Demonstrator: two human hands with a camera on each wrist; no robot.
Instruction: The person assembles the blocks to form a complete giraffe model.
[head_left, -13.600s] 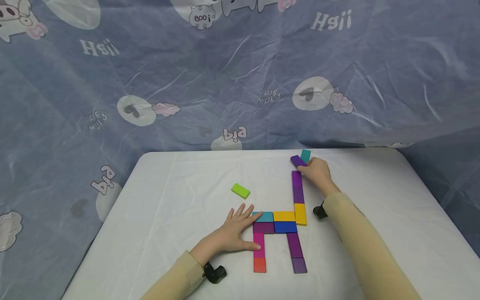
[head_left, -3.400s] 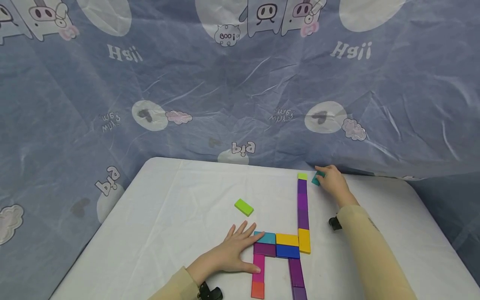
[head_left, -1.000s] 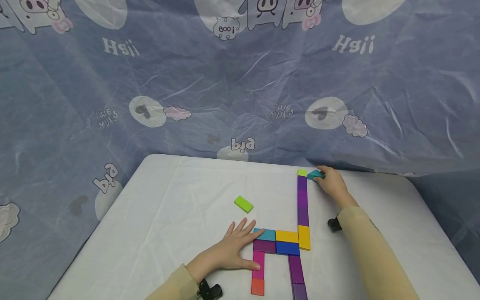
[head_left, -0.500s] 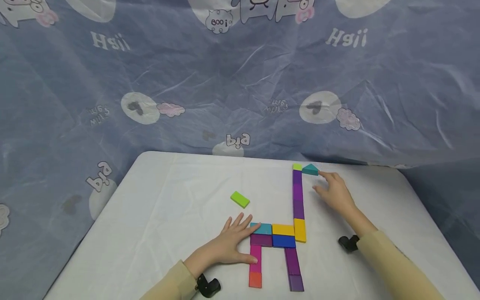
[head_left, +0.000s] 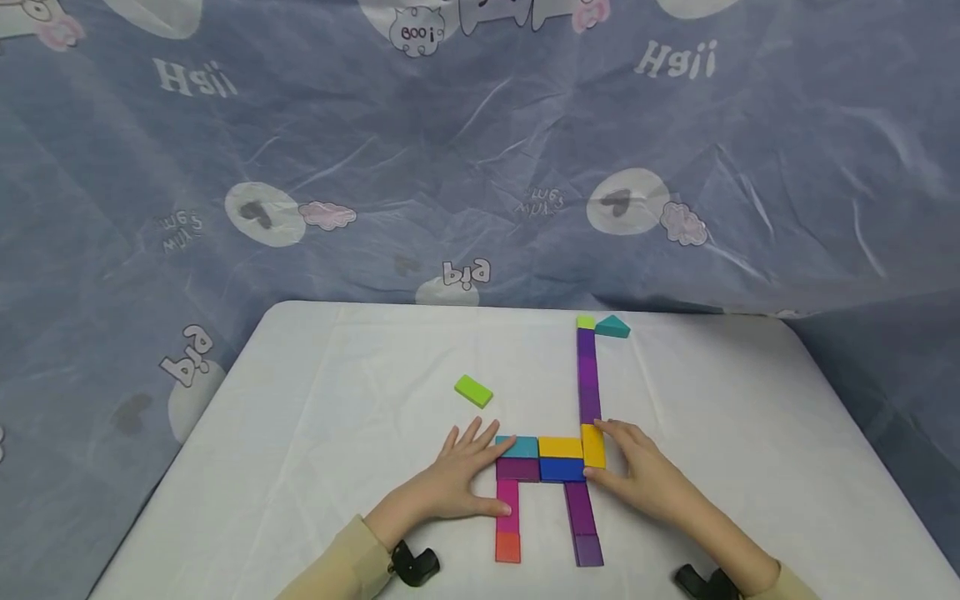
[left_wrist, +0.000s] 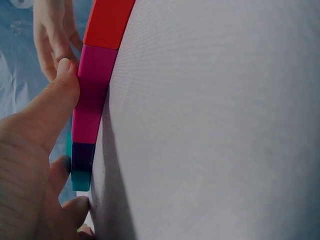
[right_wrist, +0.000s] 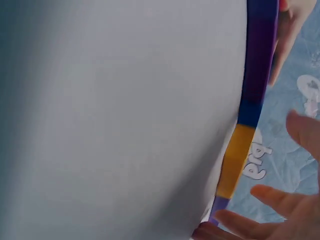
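Observation:
Flat coloured blocks lie edge to edge on the white tabletop. My left hand rests spread, its index finger on the teal block and its thumb on the magenta block. An orange-red block sits below the magenta one. My right hand is beside the upright yellow block, fingers extended, with index finger and thumb near its right side; contact is unclear. Above runs a purple column with a lime end block. A teal triangular block lies right of that end.
A loose lime block lies left of the column. Between the hands are a flat yellow block, a blue block and a plum block. A purple leg extends below. A patterned blue curtain hangs behind the tabletop.
The purple block my right hand held lies in the column, lime at its top. That hand placed the teal triangular block, released it and moved down to the upright yellow block. My left hand stays.

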